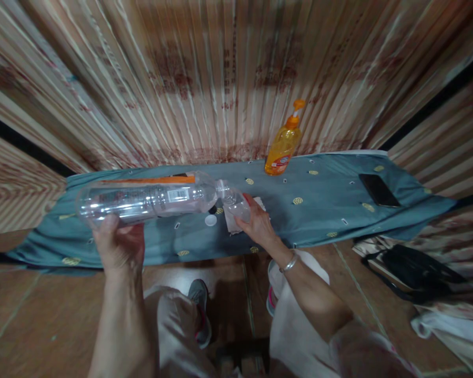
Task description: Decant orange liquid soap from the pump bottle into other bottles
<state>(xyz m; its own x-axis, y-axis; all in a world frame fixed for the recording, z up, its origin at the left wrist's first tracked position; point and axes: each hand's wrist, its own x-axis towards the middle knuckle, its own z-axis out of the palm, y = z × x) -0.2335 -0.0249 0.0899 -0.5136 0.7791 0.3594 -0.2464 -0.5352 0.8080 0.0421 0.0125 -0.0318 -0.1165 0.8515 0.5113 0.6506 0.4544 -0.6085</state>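
My left hand (120, 239) is closed around the body of a large clear plastic bottle (145, 199) with an orange strip and a barcode label. The bottle lies nearly level above the table, its neck to the right. My right hand (258, 223) grips a small clear plastic container (236, 205) against the bottle's mouth; its exact kind is unclear. Beneath that hand, a piece of pale paper or tissue (233, 224) lies on the cloth. Left of the paper is a round white disc, perhaps a cap (210, 220).
A teal patterned cloth (315, 210) covers the narrow table. An orange pump bottle (283, 149) stands at the back, and a dark phone (379, 190) lies to the right. Striped curtains (205, 79) enclose the table. A black bag (413, 268) sits low at the right.
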